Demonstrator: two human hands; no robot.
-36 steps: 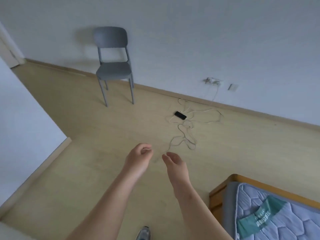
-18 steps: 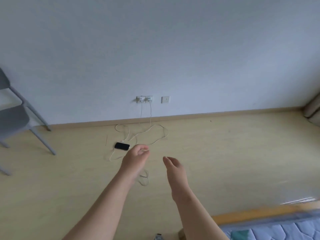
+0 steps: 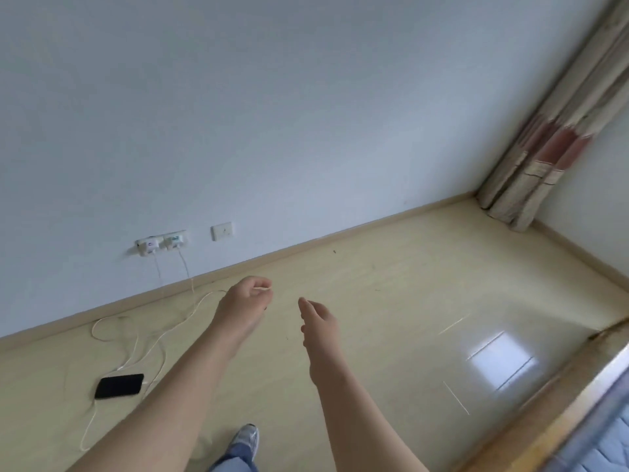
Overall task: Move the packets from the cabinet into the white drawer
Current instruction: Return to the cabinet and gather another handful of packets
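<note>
Pale wood-look floor [image 3: 391, 301], smooth and glossy, mirrors a bright window patch. Matt painted wall [image 3: 272, 114] above a wood-toned skirting board [image 3: 306, 246]. Dull woven cloth curtain [image 3: 551, 137], hanging in folds. Glossy black phone [image 3: 119, 385] beside smooth white cables [image 3: 160, 340]. White plastic sockets [image 3: 161, 242]. Light wooden bed frame [image 3: 541, 408], blurred; quilted cloth mattress [image 3: 609, 451]. Left hand [image 3: 246, 303] and right hand [image 3: 320, 330] show bare, smooth skin.

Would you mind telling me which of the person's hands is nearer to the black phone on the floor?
Left. The left hand hangs in the air above and right of the phone; the right hand is farther right still, beyond the left.
</note>
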